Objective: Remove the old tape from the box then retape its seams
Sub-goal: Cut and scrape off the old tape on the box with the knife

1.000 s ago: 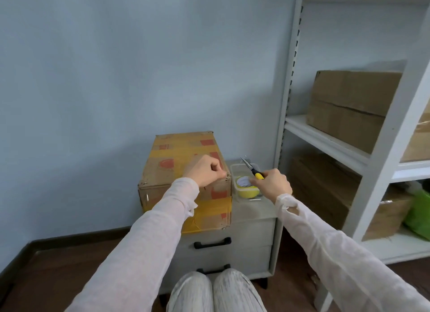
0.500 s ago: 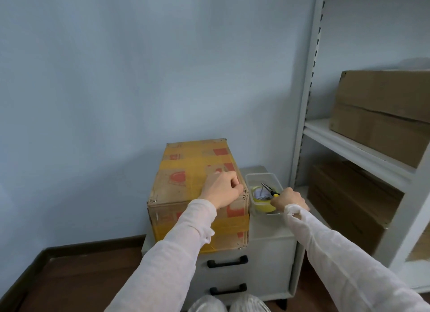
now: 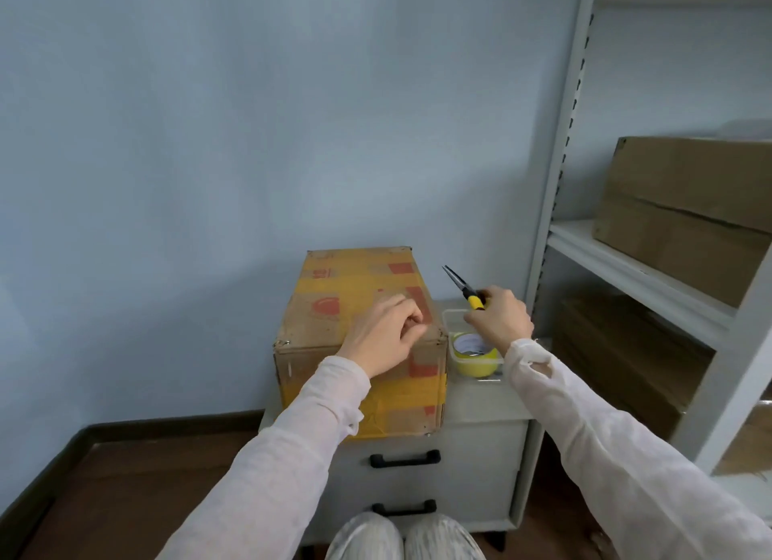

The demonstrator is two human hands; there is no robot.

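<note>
1. Two knees (image 3: 401, 536) are nearest. The person sits facing a low drawer cabinet (image 3: 472, 446), and both sleeves reach forward over it.
2. The box (image 3: 317, 321) sits on the left of the cabinet top, closed, with its near face overhanging the front edge. Old tape (image 3: 392, 409), yellow with red patches, covers the near face and the lid, so no stripping shows yet.
3. The left hand (image 3: 382, 338) rests on the lid by the near right corner. Its fingers are curled and the thumb is tucked against the forefinger. I cannot tell whether a tape edge is caught between them.
4. The right hand (image 3: 499, 323) is clenched round the yellow handles of the pliers (image 3: 461, 286), held over the clear tub (image 3: 448, 318). The nose points up and away, and the jaws look closed.
5. The tape roll (image 3: 474, 352), yellow, lies in the tub, just right of the box and near the right wrist.
6. Step in hand, as I judge it: start a tape end near the left hand.
   - Press the box down with the left palm, because the overhang could let it tip.
   - Bring the pliers nose in low and flat, nip only the lifted tape and not the cardboard.
   - Peel back along the seam at a shallow angle, so the paper face does not tear off with the tape.
7. Risk: the pliers tip could gouge the lid or catch the left fingers, so approach from the right edge.
8. Farther back, a shelving rack (image 3: 557, 183) holds cartons (image 3: 685, 208), with a pale wall (image 3: 250, 121) behind.
</note>
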